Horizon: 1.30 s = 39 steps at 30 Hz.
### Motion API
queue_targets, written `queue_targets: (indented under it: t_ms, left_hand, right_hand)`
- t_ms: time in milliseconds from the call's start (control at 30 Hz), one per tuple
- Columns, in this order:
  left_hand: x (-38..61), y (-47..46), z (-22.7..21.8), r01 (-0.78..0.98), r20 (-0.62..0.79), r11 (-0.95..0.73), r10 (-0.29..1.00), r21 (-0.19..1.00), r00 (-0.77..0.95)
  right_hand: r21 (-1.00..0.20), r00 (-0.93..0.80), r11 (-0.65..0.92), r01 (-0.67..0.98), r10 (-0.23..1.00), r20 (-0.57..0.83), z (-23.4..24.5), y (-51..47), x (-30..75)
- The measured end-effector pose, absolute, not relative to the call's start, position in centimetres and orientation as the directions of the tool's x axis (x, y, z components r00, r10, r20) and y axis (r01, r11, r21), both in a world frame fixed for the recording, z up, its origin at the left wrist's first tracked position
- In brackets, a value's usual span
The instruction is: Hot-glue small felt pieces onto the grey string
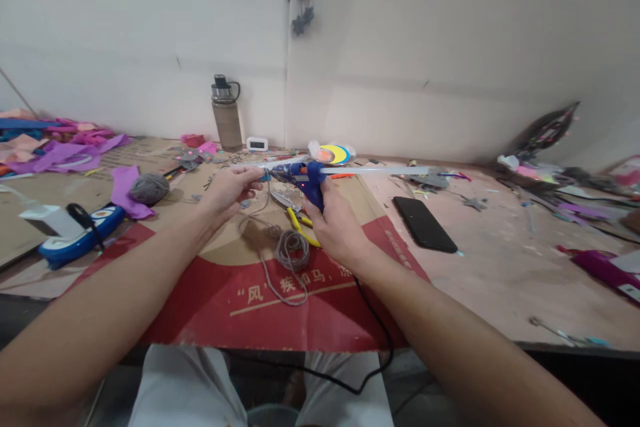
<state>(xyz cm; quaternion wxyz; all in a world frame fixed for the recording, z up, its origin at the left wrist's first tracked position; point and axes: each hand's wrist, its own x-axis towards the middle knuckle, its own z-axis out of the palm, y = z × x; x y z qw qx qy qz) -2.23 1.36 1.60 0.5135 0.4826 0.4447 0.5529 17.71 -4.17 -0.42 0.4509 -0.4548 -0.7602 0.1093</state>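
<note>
My right hand [337, 223] is wrapped around the handle of a blue glue gun [311, 183], with a long clear glue stick [375, 171] sticking out of its back end. The gun lies level and its nozzle points left, at the fingertips of my left hand [230, 190]. Those fingers are pinched on a grey cord [267, 203], which hangs from them to a loose coil [293, 251] on the red and brown cardboard [200, 307]. Exactly what the fingertips touch at the nozzle is too small to tell. Yellow-handled pliers [303, 227] lie below the gun.
A black phone [424, 224] lies on the right. On the left are a blue power strip [83, 238], a grey yarn ball [149, 188] and purple felt scraps [65, 157]. A water bottle [227, 117] and small white clock [257, 144] stand behind. The gun's black cable [383, 327] loops over the table edge.
</note>
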Motion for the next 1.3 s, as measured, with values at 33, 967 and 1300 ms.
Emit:
queue_targets:
  t_ms: [33, 967, 1300]
  left_hand:
    - [-2.2, 1.3, 1.7, -0.134, 0.081, -0.082, 0.997, 0.988, -0.011]
    - [-2.3, 0.8, 1.3, 0.581, 0.560, -0.478, 0.827, 0.659, 0.045]
    - [-1.7, 0.8, 0.8, 0.350, 0.511, -0.502, 0.856, 0.791, 0.073]
  right_hand:
    - [-0.578, -0.177, 0.558, 0.595, 0.793, 0.584, -0.5, -4.2, 17.7]
    - [-0.431, 0.191, -0.055, 0.901, 0.941, 0.279, -2.4, 2.4, 24.6]
    - [-0.861, -0.082, 0.430, 0.272, 0.902, 0.424, -0.2, 0.0, 15.3]
